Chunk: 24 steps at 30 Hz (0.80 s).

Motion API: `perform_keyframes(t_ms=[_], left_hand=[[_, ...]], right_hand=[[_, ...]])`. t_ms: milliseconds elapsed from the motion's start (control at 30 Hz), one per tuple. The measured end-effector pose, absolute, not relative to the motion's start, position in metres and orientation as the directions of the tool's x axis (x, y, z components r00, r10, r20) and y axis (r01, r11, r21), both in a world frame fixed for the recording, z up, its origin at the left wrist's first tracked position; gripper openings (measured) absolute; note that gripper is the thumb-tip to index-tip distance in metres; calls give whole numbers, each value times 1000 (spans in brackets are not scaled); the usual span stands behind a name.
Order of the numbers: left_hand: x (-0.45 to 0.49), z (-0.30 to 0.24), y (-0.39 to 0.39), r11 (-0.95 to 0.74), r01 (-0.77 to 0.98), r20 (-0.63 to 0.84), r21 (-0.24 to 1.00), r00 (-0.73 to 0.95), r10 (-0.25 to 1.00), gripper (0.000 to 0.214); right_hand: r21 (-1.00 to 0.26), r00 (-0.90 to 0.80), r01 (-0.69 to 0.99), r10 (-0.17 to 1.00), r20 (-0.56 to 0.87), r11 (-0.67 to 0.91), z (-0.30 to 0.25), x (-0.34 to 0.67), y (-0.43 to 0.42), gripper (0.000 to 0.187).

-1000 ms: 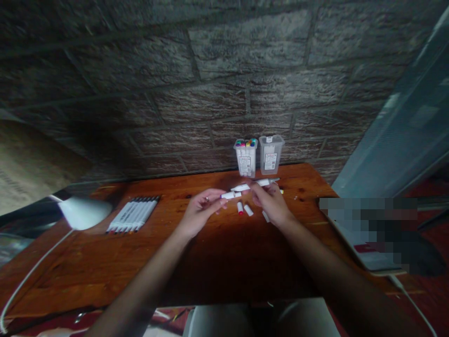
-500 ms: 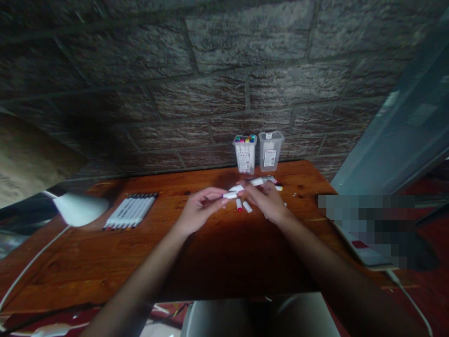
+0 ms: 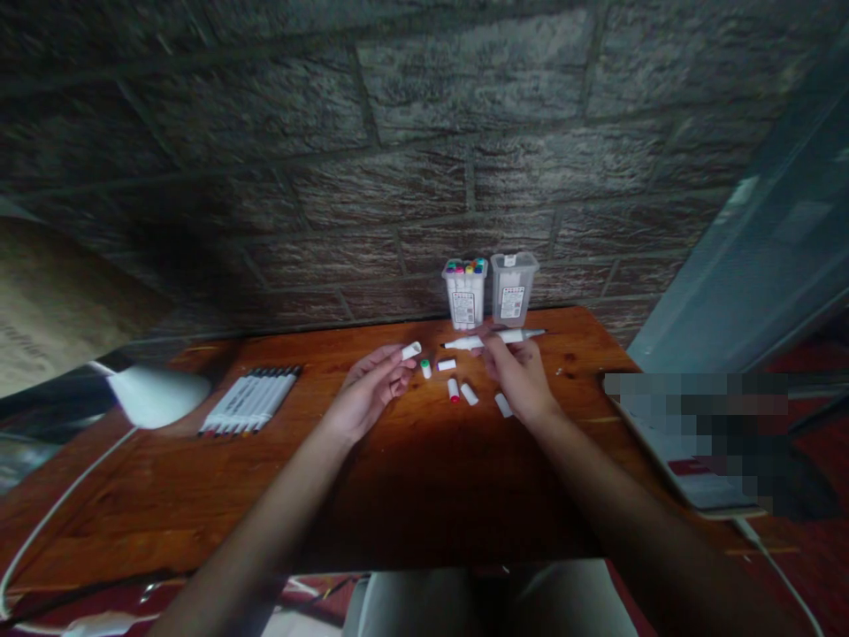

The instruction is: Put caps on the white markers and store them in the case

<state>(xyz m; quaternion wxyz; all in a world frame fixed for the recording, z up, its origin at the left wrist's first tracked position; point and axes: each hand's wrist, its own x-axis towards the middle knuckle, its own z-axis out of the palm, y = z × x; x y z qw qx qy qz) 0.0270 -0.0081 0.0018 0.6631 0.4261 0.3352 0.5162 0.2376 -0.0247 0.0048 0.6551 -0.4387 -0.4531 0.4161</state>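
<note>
My left hand (image 3: 375, 389) pinches a loose white marker cap (image 3: 411, 350) at its fingertips, the open end facing up and right. My right hand (image 3: 517, 372) is closed around the middle of a white marker (image 3: 468, 342), held almost level above the table. Both ends of this marker show bare, dark tips. Between the hands lie a green-ended cap (image 3: 425, 370), a white cap with a dark end (image 3: 447, 364), a red-ended cap (image 3: 454, 391) and a white cap (image 3: 469, 394). Another white cap (image 3: 503, 405) lies beside my right hand, partly covered by it.
A clear box of coloured markers (image 3: 464, 296) and a second clear box (image 3: 514, 292) stand against the stone wall. At left, several white markers (image 3: 248, 400) lie in a row near a white lamp (image 3: 159, 398). A laptop-like device (image 3: 703, 478), partly blurred out, sits at right.
My hands have drawn apart, the left moving left with a cap. A dark-ended cap now lies on the table, and the green-ended one has come into view. The right-hand marker is turned more level.
</note>
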Motion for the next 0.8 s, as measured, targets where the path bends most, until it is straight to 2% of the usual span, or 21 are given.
perform_keyframes(t_ms=[167,333,433,633,800], left_hand=[[31,-5,-10,29,-292,70,956,323,944,24],[31,-9,-11,-17,-189,83,982,350,933,27],[31,-9,-11,-48,-157,99,986,338,936,28],[31,-8,-8,-77,-190,126,979,265,956,27],[30,-8,-10,-112,-118,142,987,289,947,28]], right_hand=[[-961,119,-125,966,231,246,5,234,-28,30],[-965,50,-85,968,246,250,4,232,-29,29],[-964,67,-79,966,249,254,4,233,-29,30],[-946,218,-188,950,223,265,3,239,-23,31],[-966,97,-104,969,225,235,2,236,-26,36]])
